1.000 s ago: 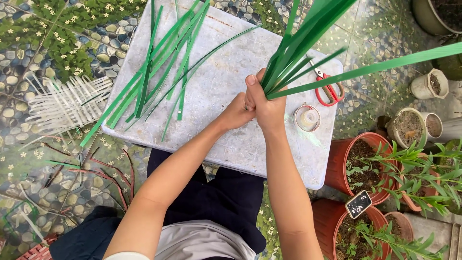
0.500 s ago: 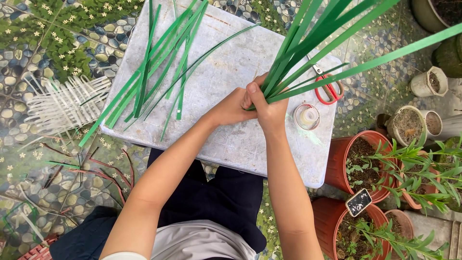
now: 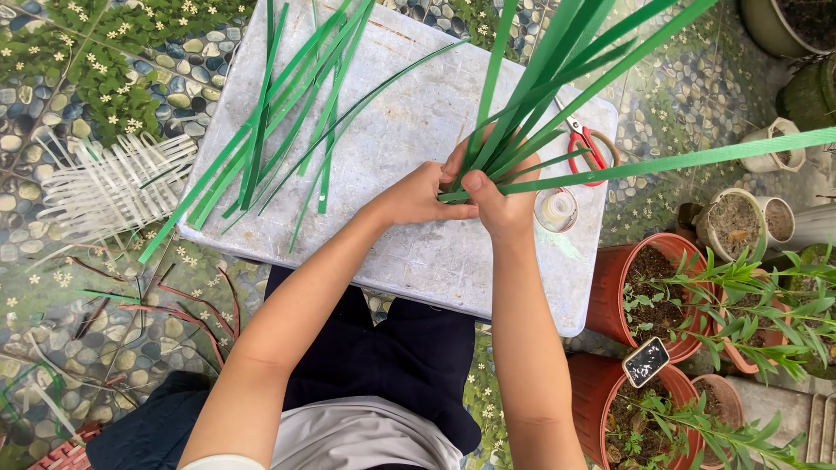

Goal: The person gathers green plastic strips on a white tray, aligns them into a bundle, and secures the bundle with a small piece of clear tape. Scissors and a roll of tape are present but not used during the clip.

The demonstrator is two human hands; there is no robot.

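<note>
Both hands meet over a grey board (image 3: pixel 409 113) on my lap. My right hand (image 3: pixel 505 204) grips the base of a bunch of long green strips (image 3: pixel 557 78) that fan up and to the right. My left hand (image 3: pixel 422 196) pinches the same bunch at its lower end, thumb against my right thumb. A second pile of loose green strips (image 3: pixel 279 122) lies spread across the left half of the board, untouched.
Red-handled scissors (image 3: pixel 588 148) and a small clear tape roll (image 3: pixel 557 209) lie on the board's right side. Terracotta pots with plants (image 3: pixel 644 296) stand at the right. A white woven strip piece (image 3: pixel 104 183) lies on the pebble-patterned floor at left.
Both hands with the bunch have shifted slightly, and the strips now fan more upright; the left fingers have closed in on the bunch's base.
</note>
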